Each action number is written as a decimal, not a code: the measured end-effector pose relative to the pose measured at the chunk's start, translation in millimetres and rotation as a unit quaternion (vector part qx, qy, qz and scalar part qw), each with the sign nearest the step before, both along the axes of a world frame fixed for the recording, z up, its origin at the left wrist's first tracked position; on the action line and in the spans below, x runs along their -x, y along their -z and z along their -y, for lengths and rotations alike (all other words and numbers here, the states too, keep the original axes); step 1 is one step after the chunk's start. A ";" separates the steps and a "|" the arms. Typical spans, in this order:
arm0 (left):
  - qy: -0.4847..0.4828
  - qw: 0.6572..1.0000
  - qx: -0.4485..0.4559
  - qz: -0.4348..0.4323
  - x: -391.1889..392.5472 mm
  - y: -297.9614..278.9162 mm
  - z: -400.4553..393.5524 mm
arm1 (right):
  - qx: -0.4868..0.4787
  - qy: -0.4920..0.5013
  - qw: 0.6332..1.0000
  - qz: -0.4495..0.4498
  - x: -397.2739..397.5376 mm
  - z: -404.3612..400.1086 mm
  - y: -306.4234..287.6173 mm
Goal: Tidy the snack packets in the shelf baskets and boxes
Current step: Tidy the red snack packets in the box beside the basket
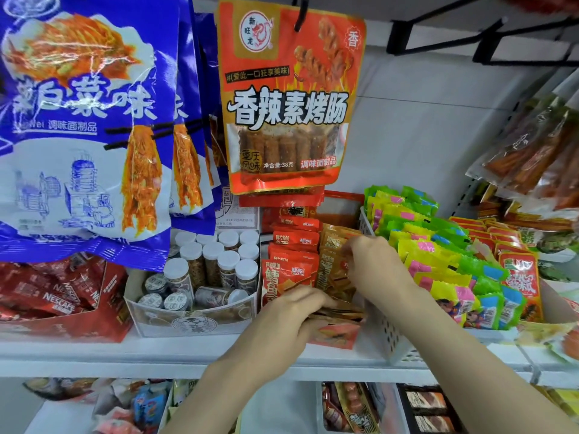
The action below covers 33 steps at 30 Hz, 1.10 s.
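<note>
Shelf point(219, 355): coffee sachet box point(62, 327) at far left; box of capped jars point(191, 317) to its right; then the open fish-snack box point(335, 335). Perforated basket point(391, 333) of packets lay right of that. Left hand point(291, 311) sat nearer than right hand point(372, 261). Hanging bags point(288, 98) overhung the boxes.

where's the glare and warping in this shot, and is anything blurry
Head view: glare streaks the blue hanging packets; wide-angle warping bends the shelf edge and tilts the packets at right; both hands, left and right, look slightly soft over the brown packets.
</note>
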<state>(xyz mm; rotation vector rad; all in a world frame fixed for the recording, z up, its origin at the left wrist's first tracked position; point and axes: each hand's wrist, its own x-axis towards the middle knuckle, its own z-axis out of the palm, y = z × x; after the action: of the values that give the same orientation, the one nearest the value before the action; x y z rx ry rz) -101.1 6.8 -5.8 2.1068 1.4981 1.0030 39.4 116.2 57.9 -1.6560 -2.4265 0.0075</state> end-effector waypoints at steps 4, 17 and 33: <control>0.010 1.000 -0.006 -0.005 3.4 -0.3 0.7 | -0.026 -0.026 0.998 0.056 -2.5 -4.0 13.5; 0.006 1.000 -0.016 0.003 5.0 5.2 0.9 | -0.070 -0.022 0.995 0.072 -0.8 -1.4 5.3; -0.037 0.985 0.054 0.161 4.0 -8.9 2.8 | -0.085 -0.071 0.979 -0.170 -12.6 4.1 -27.3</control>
<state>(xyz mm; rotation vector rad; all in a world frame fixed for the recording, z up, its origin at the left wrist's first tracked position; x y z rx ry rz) -105.1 4.0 3.1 1.7295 1.4389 1.1948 52.0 112.1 85.3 -1.2865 -2.2110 0.0937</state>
